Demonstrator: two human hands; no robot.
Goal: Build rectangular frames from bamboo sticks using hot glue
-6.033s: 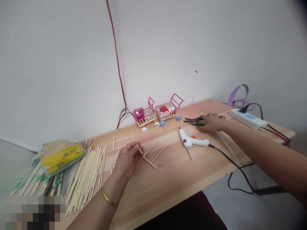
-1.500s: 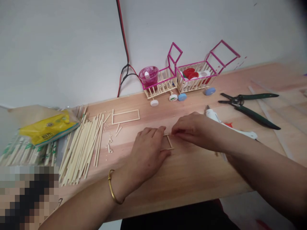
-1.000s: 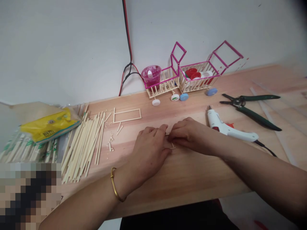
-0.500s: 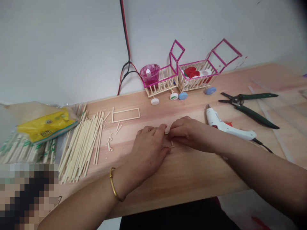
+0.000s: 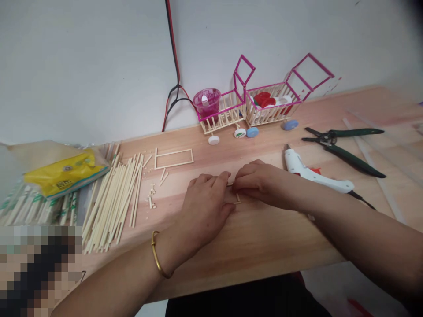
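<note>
Left hand point(image 5: 205, 207), right hand point(image 5: 261, 185): fingertips pinched on small stick frame point(image 5: 236, 200) at mid-table, mostly hidden, seemingly unfinished. Rectangular frame point(image 5: 174, 158) lay complete nearer far edge. Glue gun point(image 5: 313, 176) lay untouched.

this looks like a simple craft corner for hobby work in a room. a plain wooden table point(image 5: 257, 246) stands against a bare white wall point(image 5: 82, 66). at 9 o'clock lies a heap of thin sticks point(image 5: 112, 200), at 3 o'clock a glue gun point(image 5: 313, 176), at 2 o'clock pliers point(image 5: 343, 147). at 12 o'clock stand two little handmade carts point(image 5: 271, 112), and in the middle lies a small stick frame point(image 5: 237, 201).
</note>
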